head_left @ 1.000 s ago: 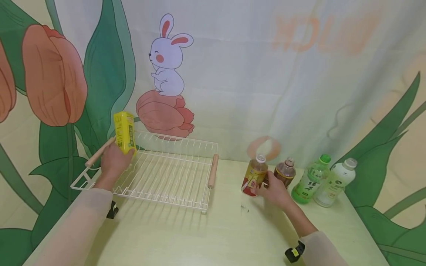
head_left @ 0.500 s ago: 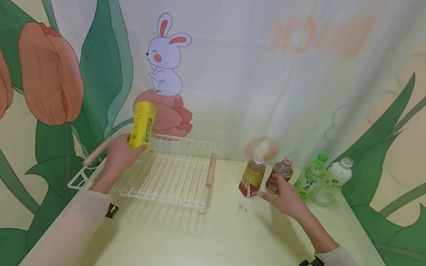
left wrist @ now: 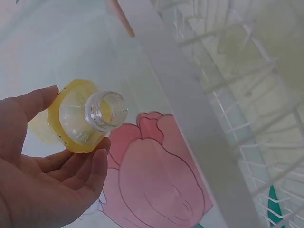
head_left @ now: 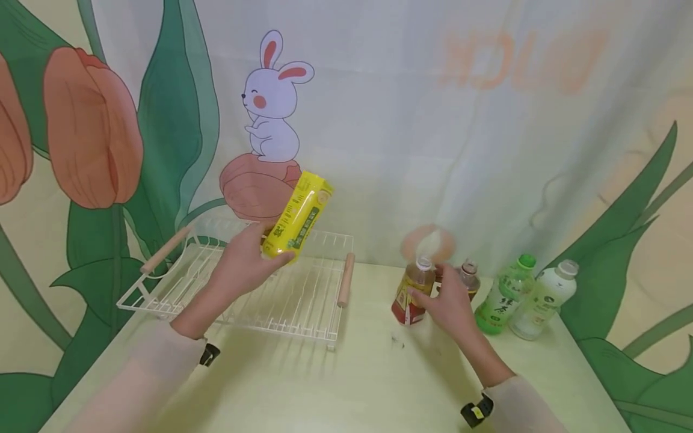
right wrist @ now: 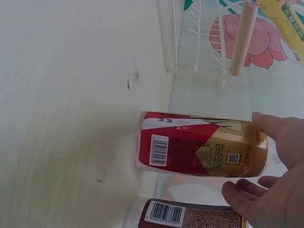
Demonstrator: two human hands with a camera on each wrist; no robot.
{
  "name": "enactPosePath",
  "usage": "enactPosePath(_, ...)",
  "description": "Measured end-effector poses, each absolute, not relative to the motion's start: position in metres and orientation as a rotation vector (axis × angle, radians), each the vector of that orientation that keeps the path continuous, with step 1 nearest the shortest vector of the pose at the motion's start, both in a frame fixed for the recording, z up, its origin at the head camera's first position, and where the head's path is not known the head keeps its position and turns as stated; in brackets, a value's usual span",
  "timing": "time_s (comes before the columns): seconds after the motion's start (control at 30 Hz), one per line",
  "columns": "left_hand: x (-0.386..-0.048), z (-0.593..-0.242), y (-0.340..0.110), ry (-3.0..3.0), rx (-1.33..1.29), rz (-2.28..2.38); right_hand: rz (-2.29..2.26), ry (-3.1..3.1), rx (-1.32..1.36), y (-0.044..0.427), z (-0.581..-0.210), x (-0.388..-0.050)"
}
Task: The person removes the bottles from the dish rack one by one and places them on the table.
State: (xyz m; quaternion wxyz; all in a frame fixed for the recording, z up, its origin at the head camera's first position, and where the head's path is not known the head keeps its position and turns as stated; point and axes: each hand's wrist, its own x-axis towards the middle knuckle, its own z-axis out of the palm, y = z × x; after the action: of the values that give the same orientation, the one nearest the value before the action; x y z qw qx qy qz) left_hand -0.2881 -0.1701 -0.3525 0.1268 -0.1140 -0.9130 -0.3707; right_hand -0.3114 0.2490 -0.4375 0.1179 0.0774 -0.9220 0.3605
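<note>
My left hand (head_left: 243, 255) grips an upended yellow drink bottle (head_left: 300, 213), tilted with its base up to the right. In the left wrist view its uncapped clear neck (left wrist: 108, 111) shows beside my curled fingers. Below the hand is a white wire rack (head_left: 303, 294) with wooden handles. At the right, my right hand (head_left: 452, 300) holds a red and yellow drink bottle (head_left: 409, 297) upright on the table, thumb on the label and fingers on the other side. Just right of it stands a brown-labelled bottle (head_left: 470, 278), partly hidden by the hand.
A green tea bottle (head_left: 500, 297) with a green cap and a white-green bottle (head_left: 544, 300) with a pale cap stand farther right. Behind the table (head_left: 346, 391) hangs a printed curtain (head_left: 368, 120). Small dark marks (head_left: 397, 341) spot the tabletop.
My left hand has carried the yellow bottle rightward from the rack's left end, tilting it more. My right hand drew back toward the brown-labelled bottle, then returned to the red and yellow one.
</note>
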Motion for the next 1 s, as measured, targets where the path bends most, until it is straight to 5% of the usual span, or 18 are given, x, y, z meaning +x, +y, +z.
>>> enactPosePath(0.6, -0.253, -0.343, -0.135, -2.757, -0.537, -1.081, 0.872, -2.54, 0.338, 0.241, -0.405, -0.296)
enactPosePath(1.0, -0.245, -0.345, -0.099, -2.708, -0.654, -0.903, 0.406, -2.136, 0.892, 0.193, -0.353, -0.264)
